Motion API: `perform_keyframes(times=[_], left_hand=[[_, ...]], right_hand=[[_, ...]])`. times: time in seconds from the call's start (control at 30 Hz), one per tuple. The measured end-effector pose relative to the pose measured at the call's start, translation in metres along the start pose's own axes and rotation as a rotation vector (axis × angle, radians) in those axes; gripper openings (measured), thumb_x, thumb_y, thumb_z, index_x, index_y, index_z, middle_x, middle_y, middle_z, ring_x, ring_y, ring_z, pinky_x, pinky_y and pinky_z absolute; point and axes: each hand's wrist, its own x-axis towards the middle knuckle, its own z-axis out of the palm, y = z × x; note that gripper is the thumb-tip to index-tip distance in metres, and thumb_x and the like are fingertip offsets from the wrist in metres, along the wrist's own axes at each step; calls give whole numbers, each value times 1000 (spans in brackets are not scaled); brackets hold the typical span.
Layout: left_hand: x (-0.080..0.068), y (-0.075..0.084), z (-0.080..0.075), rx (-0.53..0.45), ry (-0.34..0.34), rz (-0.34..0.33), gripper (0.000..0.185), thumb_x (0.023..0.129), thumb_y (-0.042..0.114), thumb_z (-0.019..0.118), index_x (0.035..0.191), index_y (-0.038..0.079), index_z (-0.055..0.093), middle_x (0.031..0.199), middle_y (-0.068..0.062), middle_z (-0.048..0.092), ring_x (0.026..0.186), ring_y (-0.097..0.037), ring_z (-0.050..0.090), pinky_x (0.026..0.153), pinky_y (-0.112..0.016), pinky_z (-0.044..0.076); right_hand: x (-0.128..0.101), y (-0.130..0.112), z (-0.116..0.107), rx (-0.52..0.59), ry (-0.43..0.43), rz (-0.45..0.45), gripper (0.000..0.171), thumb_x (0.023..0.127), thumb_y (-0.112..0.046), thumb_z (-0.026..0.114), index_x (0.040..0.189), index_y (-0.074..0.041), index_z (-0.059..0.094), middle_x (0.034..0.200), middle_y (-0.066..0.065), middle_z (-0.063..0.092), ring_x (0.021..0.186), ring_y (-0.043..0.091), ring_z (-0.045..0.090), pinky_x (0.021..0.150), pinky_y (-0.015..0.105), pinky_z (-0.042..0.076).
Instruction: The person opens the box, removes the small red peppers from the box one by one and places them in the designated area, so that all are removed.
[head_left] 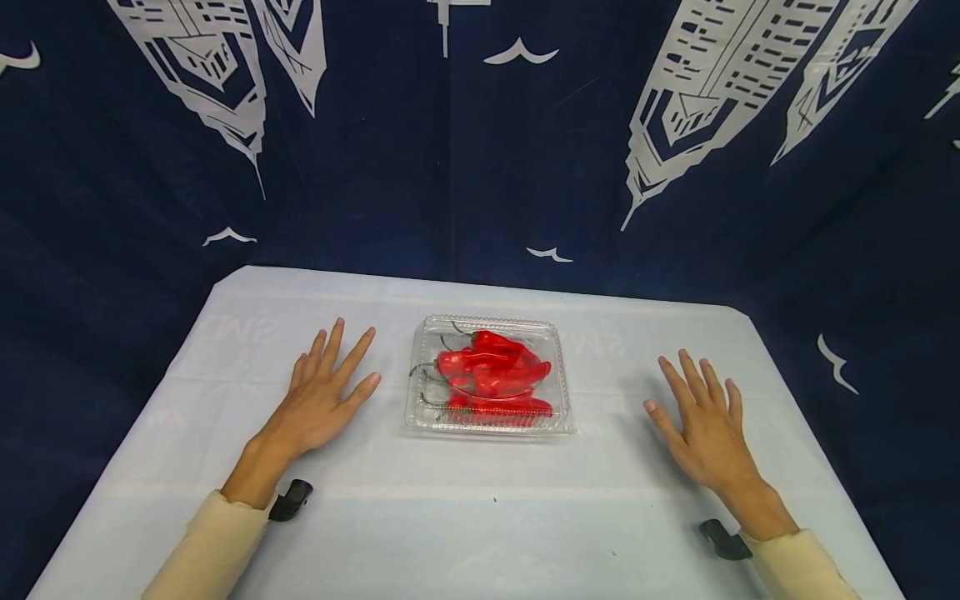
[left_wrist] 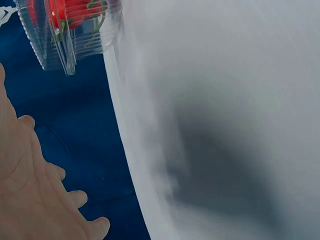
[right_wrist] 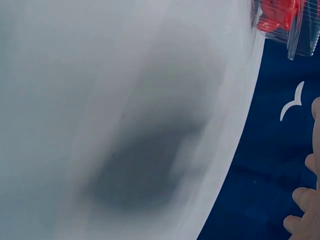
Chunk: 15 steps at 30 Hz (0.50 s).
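Note:
A clear plastic clamshell box (head_left: 564, 408) stands on the white table, its lid down over several red chili peppers (head_left: 495, 367) with green stems. My left hand (head_left: 318, 404) is to the left of the box, fingers straight and spread, holding nothing. On the other side, farther from the box, my right hand (head_left: 705, 433) has its fingers spread too and is bare of any object. Both wrist views show a box corner at the top, with the left fingers (left_wrist: 77, 198) and right fingers (right_wrist: 303, 198) at the outer edges and a hand shadow on the tabletop.
The white-covered table (head_left: 450, 533) ends at a dark blue cloth backdrop (head_left: 420, 167) printed with white buildings and birds. A black wrist device (head_left: 291, 500) sits at the left sleeve, another black device (head_left: 724, 540) at the right one.

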Motion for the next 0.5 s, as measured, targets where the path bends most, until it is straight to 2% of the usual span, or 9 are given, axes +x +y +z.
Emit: perform_keyframes(times=[0.5], left_hand=[[9, 16, 9, -56, -14, 67, 66, 102, 64, 33, 159, 45, 7, 169, -8, -12, 154, -45, -1, 120, -69, 8]], right_hand=[[2, -3, 4, 29, 8, -28, 68, 102, -45, 52, 159, -16, 28, 165, 20, 19, 154, 42, 7, 121, 67, -4]])
